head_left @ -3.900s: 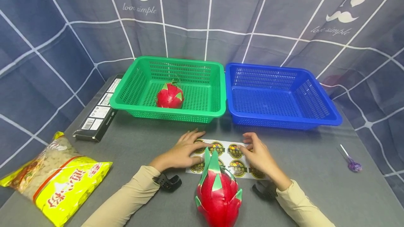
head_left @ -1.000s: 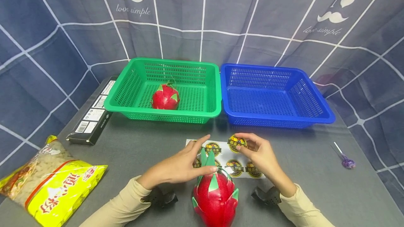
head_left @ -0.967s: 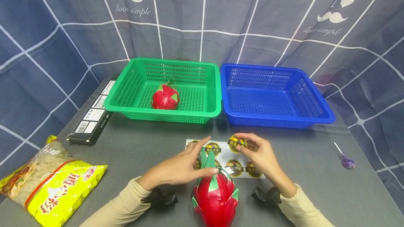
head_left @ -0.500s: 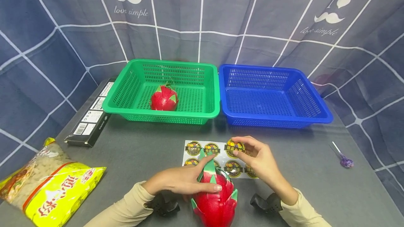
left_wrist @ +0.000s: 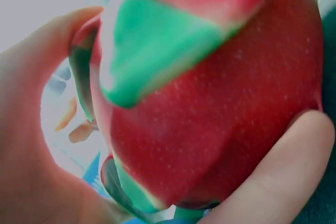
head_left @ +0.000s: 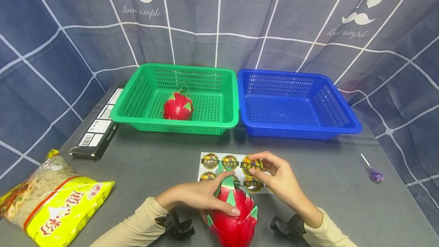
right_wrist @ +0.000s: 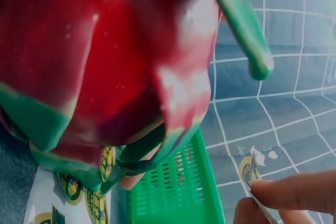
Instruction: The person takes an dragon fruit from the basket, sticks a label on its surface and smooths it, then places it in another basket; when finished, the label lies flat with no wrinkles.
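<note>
Left hand point(head_left: 197, 196) now lower, partly hidden round a dragon fruit point(head_left: 236, 227); right hand point(head_left: 282, 182) in a pinch on a sticker point(head_left: 249, 165).

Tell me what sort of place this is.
Probably a makeshift work corner: a grid-patterned curtain hangs behind and beside a gray table, which holds a sheet of stickers.

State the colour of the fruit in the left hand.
Fruit: red, green tips; head view shows best.
</note>
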{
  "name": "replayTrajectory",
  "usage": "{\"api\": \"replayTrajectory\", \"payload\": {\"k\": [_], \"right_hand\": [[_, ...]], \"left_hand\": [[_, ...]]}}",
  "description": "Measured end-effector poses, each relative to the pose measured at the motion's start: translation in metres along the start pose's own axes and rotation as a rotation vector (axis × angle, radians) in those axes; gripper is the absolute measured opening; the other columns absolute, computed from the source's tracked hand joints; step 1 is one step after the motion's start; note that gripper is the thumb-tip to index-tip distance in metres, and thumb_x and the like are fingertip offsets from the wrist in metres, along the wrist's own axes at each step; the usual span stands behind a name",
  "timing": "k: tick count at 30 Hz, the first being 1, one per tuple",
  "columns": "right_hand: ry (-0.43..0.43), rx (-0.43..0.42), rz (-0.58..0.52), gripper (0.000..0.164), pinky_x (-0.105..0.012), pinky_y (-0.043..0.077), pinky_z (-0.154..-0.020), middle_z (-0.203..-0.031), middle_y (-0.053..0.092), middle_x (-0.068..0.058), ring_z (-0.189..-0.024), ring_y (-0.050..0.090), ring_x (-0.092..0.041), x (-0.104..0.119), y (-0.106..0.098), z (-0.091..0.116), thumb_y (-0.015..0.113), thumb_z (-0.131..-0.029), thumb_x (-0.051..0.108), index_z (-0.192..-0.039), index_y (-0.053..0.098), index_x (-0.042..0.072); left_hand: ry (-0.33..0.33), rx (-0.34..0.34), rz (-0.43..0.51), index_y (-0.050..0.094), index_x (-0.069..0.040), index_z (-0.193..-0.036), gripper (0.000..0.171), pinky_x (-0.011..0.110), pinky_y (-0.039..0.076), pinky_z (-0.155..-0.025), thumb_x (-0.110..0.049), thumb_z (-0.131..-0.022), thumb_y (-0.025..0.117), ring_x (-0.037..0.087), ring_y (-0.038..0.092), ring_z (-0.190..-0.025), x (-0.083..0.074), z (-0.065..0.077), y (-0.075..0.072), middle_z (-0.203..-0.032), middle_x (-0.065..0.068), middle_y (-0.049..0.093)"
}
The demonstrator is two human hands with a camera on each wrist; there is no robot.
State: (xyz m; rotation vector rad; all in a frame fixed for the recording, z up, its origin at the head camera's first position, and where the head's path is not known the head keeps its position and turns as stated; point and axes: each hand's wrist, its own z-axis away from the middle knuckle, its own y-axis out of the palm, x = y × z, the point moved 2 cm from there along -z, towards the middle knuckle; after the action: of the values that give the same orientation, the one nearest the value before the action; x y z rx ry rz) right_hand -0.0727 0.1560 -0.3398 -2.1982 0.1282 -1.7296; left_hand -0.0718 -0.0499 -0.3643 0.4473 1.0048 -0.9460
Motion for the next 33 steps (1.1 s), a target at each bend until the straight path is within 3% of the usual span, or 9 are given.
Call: {"api": "replayTrajectory", "payload": {"k": [5, 11, 16, 20, 23, 28, 33], "right_hand": [[-0.004, 0.002, -0.019, 0.025, -0.018, 0.05, -0.074, -0.095, 0.064, 0.005, -0.085, 0.06, -0.001, 0.002, 0.0, 0.001, 0.067, -0.076, -0.001, -0.101, 0.061, 0.001], [0.012, -0.008, -0.077, 0.025, -0.019, 0.051, -0.074, -0.096, 0.063, 0.006, -0.089, 0.061, -0.002, 0.005, -0.001, 0.002, 0.065, -0.078, -0.001, -0.102, 0.059, -0.003], [0.001, -0.041, -0.17, 0.024, -0.019, 0.052, -0.073, -0.095, 0.063, 0.004, -0.089, 0.06, -0.003, 0.01, -0.004, 0.003, 0.063, -0.08, -0.002, -0.101, 0.055, -0.008], [-0.006, -0.063, -0.208, 0.023, -0.02, 0.052, -0.071, -0.094, 0.063, 0.003, -0.086, 0.061, -0.005, 0.013, -0.005, 0.004, 0.062, -0.08, -0.002, -0.1, 0.054, -0.009], [0.001, -0.071, -0.21, 0.022, -0.02, 0.052, -0.07, -0.091, 0.064, 0.003, -0.084, 0.06, -0.005, 0.014, -0.005, 0.005, 0.062, -0.08, -0.004, -0.1, 0.054, -0.008], [-0.006, -0.073, -0.21, 0.022, -0.019, 0.051, -0.071, -0.089, 0.064, 0.003, -0.083, 0.06, -0.006, 0.016, -0.004, 0.006, 0.062, -0.079, -0.005, -0.099, 0.054, -0.008], [-0.029, -0.024, -0.254, 0.022, -0.02, 0.052, -0.07, -0.091, 0.064, 0.004, -0.083, 0.06, -0.008, 0.018, 0.0, 0.008, 0.062, -0.08, -0.003, -0.1, 0.053, -0.007]], "left_hand": [[-0.015, -0.002, 0.013, 0.019, -0.03, -0.138, 0.088, 0.041, 0.054, -0.053, -0.039, -0.07, 0.074, 0.019, 0.059, -0.087, 0.0, 0.001, 0.001, -0.107, 0.006, 0.05], [0.006, -0.036, -0.031, 0.02, -0.032, -0.137, 0.089, 0.037, 0.054, -0.06, -0.04, -0.068, 0.075, 0.019, 0.055, -0.094, -0.003, 0.002, -0.002, -0.108, 0.003, 0.051], [0.083, -0.159, -0.113, 0.019, -0.034, -0.138, 0.092, 0.033, 0.05, -0.078, -0.043, -0.066, 0.076, 0.019, 0.05, -0.105, -0.007, 0.002, -0.014, -0.117, 0.005, 0.049], [0.123, -0.256, -0.049, 0.018, -0.039, -0.137, 0.091, 0.037, 0.053, -0.07, -0.039, -0.067, 0.077, 0.022, 0.054, -0.098, -0.007, 0.001, -0.023, -0.12, 0.012, 0.047], [0.156, -0.293, 0.044, 0.016, -0.04, -0.136, 0.09, 0.038, 0.054, -0.061, -0.033, -0.069, 0.076, 0.023, 0.059, -0.088, -0.005, -0.002, -0.028, -0.119, 0.016, 0.047], [0.225, -0.37, 0.1, 0.012, -0.035, -0.139, 0.093, 0.039, 0.055, -0.073, -0.03, -0.071, 0.075, 0.027, 0.057, -0.101, -0.003, -0.007, -0.034, -0.125, 0.018, 0.043], [0.197, -0.484, 0.117, 0.013, -0.038, -0.139, 0.094, 0.038, 0.055, -0.072, -0.036, -0.069, 0.076, 0.028, 0.054, -0.103, -0.002, -0.011, -0.037, -0.126, 0.016, 0.042]]}}
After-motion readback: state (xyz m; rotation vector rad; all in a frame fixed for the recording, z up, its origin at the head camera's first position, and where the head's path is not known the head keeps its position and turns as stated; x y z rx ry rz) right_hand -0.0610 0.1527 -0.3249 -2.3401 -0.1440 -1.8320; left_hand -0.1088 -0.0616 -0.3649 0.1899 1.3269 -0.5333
